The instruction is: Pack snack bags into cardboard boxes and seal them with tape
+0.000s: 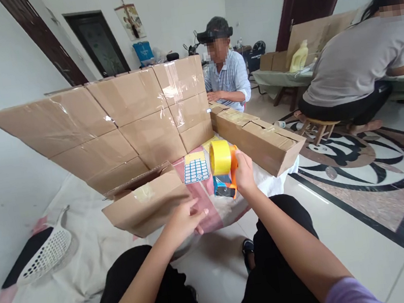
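My right hand (243, 170) is closed on the orange handle of a tape dispenser (232, 170), which carries a thick roll of yellow tape (220, 157). The dispenser is held up above the cloth-covered table. My left hand (186, 218), with its fingers apart and nothing in them, is at the right end of a cardboard box (149, 203); whether it touches the box I cannot tell. That box lies near the table's front edge, with a raised flap along its far side. A sheet of blue-outlined labels (195, 170) lies on the cloth between the box and the dispenser.
Taped cardboard boxes (143, 104) are stacked as a wall behind the near box. A row of boxes (255, 134) runs along the right. A person (226, 68) sits across, another (354, 62) at a table to the right. A white perforated scoop (47, 251) lies at left.
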`<control>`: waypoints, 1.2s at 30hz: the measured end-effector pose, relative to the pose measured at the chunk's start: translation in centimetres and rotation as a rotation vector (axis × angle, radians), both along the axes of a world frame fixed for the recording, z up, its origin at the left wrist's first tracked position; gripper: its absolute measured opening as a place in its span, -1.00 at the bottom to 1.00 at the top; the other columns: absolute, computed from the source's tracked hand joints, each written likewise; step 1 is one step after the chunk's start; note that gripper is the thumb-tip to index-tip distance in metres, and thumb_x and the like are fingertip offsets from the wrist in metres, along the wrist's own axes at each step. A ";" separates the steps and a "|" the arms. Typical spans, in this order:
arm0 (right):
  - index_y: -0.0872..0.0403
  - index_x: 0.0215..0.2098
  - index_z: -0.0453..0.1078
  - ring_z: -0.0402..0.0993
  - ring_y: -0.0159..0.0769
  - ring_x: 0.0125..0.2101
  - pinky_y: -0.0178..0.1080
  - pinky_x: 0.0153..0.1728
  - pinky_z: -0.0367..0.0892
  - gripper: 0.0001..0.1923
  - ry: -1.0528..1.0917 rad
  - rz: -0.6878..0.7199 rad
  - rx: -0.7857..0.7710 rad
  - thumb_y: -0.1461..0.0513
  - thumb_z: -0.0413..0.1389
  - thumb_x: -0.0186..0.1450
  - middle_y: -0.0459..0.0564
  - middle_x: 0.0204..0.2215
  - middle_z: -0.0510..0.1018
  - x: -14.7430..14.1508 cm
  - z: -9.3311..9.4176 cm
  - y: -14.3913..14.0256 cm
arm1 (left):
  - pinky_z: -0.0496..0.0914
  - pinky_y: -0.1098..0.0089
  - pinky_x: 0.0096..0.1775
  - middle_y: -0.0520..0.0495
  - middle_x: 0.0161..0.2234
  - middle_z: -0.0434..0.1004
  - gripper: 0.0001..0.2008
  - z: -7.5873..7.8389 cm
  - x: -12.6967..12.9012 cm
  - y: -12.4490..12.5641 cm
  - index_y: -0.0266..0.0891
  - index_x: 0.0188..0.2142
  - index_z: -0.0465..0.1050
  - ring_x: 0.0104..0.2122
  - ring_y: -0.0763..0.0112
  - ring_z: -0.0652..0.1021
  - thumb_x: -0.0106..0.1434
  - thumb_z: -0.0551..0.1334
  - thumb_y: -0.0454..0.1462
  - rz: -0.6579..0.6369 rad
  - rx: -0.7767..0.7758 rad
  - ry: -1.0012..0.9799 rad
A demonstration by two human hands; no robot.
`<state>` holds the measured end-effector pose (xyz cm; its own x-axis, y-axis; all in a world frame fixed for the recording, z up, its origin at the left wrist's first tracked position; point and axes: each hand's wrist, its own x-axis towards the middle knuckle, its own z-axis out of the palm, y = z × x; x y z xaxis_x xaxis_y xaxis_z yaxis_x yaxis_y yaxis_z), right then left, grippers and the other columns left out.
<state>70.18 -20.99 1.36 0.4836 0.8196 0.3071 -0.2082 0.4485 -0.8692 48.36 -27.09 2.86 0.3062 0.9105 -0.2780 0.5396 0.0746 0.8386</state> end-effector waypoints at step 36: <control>0.04 -0.22 0.41 0.60 -0.22 -0.40 -0.14 -0.28 0.54 -0.61 -0.100 0.139 0.098 -0.09 0.25 0.27 -0.04 -0.42 0.63 -2.2 1.9 -2.0 | 0.44 0.38 -0.38 -0.16 -0.34 0.69 -0.73 -0.9 2.3 -3.2 -0.26 -0.37 0.54 -0.45 0.33 0.64 0.25 0.31 -0.07 -0.002 -0.113 -0.419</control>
<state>68.01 -23.00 3.24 0.3307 0.8400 0.4300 -0.1887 0.5053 -0.8420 50.64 -30.26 1.93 0.4157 0.8808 -0.2266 0.1540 0.1774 0.9720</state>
